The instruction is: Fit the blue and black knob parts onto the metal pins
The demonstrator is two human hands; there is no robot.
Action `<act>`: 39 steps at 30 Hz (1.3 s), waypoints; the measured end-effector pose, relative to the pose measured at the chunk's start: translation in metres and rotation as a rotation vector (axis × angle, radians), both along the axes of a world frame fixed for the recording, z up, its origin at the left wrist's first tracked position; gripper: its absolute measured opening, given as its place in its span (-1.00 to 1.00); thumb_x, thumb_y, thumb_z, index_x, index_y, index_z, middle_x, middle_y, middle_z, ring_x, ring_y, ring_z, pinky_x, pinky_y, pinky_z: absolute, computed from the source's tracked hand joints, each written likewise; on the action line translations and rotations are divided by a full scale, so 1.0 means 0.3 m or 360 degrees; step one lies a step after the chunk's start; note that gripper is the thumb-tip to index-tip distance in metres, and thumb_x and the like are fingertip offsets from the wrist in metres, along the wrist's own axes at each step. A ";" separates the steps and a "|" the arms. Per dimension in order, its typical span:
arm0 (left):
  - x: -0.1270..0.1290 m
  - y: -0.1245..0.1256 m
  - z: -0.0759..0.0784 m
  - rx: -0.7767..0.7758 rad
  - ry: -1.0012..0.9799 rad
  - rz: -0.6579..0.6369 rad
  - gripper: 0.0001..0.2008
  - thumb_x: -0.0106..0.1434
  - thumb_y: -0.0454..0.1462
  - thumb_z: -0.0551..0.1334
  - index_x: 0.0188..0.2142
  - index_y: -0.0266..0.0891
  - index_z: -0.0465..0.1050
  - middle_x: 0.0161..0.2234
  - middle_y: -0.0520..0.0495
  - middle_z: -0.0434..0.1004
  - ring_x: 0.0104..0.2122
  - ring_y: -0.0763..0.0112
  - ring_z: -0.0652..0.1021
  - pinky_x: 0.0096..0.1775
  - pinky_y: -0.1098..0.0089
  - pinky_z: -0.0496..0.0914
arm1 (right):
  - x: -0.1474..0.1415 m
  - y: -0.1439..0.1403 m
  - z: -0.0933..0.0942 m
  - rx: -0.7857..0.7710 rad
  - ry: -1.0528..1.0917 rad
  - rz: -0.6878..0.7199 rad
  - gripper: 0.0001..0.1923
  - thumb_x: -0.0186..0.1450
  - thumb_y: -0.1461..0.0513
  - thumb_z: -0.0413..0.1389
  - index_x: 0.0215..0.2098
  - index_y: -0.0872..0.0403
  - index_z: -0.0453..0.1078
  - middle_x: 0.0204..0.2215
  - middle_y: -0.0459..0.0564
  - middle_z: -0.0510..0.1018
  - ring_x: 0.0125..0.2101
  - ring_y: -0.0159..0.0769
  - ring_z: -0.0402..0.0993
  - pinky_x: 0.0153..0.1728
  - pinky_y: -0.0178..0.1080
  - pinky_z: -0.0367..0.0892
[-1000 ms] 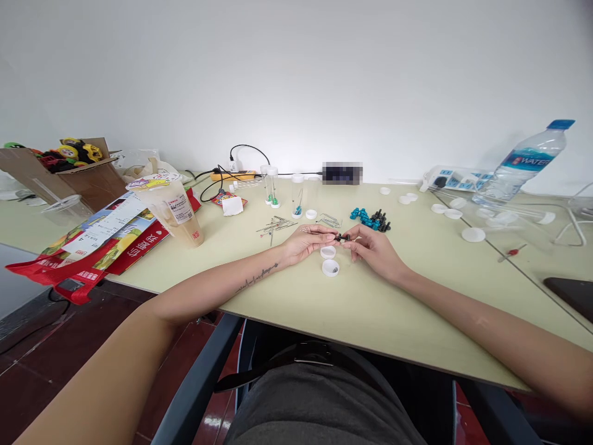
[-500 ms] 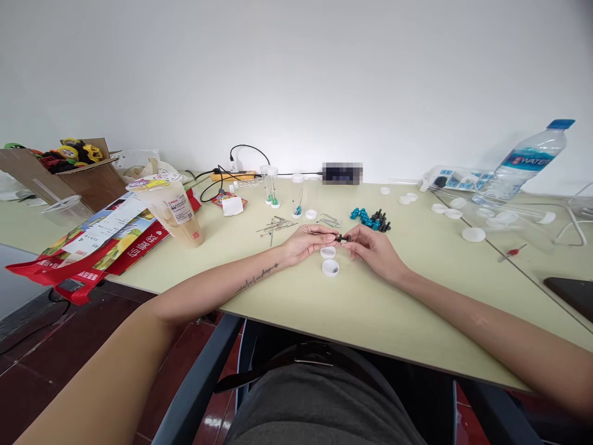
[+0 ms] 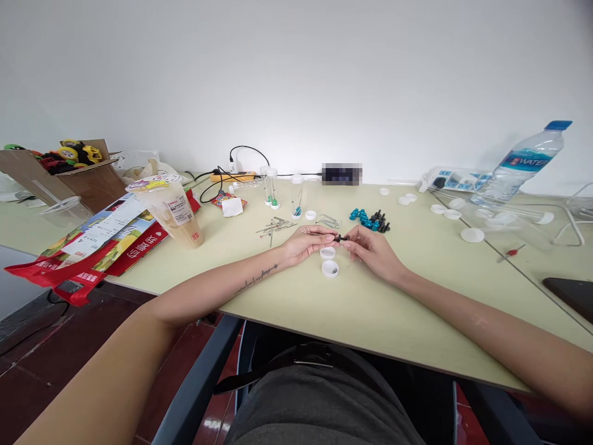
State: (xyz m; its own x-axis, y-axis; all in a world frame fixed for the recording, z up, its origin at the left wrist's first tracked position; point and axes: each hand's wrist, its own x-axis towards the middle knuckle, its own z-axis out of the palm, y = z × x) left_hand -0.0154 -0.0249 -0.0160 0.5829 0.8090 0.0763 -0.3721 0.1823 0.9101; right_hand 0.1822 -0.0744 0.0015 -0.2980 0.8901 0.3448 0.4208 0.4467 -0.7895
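Note:
Between my fingertips is a small black screw-like piece [image 3: 340, 238]. My left hand [image 3: 309, 245] pinches one end of it, and my right hand [image 3: 370, 248] grips the other end. Just below the hands lie two round white caps, an upper cap [image 3: 327, 253] and a lower cap [image 3: 330, 269] with a tiny dark bit inside. Behind my right hand is a pile of teal pieces [image 3: 364, 218] beside black pieces [image 3: 380, 222] like the held one. Fingers hide part of what I hold.
Thin pins [image 3: 275, 228] and bent wires [image 3: 328, 220] lie behind the hands. Clear tubes [image 3: 296, 198] stand further back. A drink cup [image 3: 169, 213] and red bag [image 3: 78, 278] are at left. At right are white caps [image 3: 472, 235] and a tilted water bottle [image 3: 523, 164].
The view has shifted very slightly. Both hands stay together on the small black piece, with only slight finger movement.

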 end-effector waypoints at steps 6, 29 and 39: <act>-0.002 -0.008 0.006 0.0015 0.0003 -0.0049 -0.77 -0.03 -0.36 0.38 -0.31 -0.36 0.52 -0.26 -0.11 0.56 -0.23 0.33 0.58 0.06 0.24 0.31 | 0.002 0.000 0.000 -0.0149 -0.0027 0.0093 -0.57 0.33 -0.05 -0.12 -0.51 0.06 0.26 -0.61 -0.09 0.41 -0.60 -0.36 0.34 -0.51 -0.28 0.24; 0.001 -0.002 -0.002 0.0019 -0.0014 -0.0022 -0.77 -0.03 -0.36 0.38 -0.32 -0.35 0.52 -0.25 -0.12 0.56 -0.25 0.34 0.58 0.03 0.23 0.34 | 0.004 0.001 -0.003 -0.0093 -0.0058 0.0089 -0.63 0.33 -0.01 -0.10 -0.46 0.05 0.27 -0.56 -0.09 0.43 -0.59 -0.35 0.34 -0.50 -0.25 0.24; 0.000 0.000 -0.003 0.0016 0.0000 0.0006 -0.77 -0.04 -0.36 0.39 -0.32 -0.35 0.52 -0.28 -0.11 0.56 -0.25 0.35 0.58 0.04 0.22 0.33 | 0.002 0.002 -0.001 -0.0048 -0.0061 0.0038 -0.69 0.29 0.00 -0.03 -0.43 0.04 0.28 -0.55 -0.11 0.44 -0.59 -0.34 0.35 -0.52 -0.26 0.23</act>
State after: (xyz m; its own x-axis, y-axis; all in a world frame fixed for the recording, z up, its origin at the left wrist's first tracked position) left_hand -0.0154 -0.0250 -0.0170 0.5796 0.8105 0.0844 -0.3729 0.1717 0.9119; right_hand 0.1829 -0.0739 0.0012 -0.3319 0.8923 0.3060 0.4403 0.4334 -0.7863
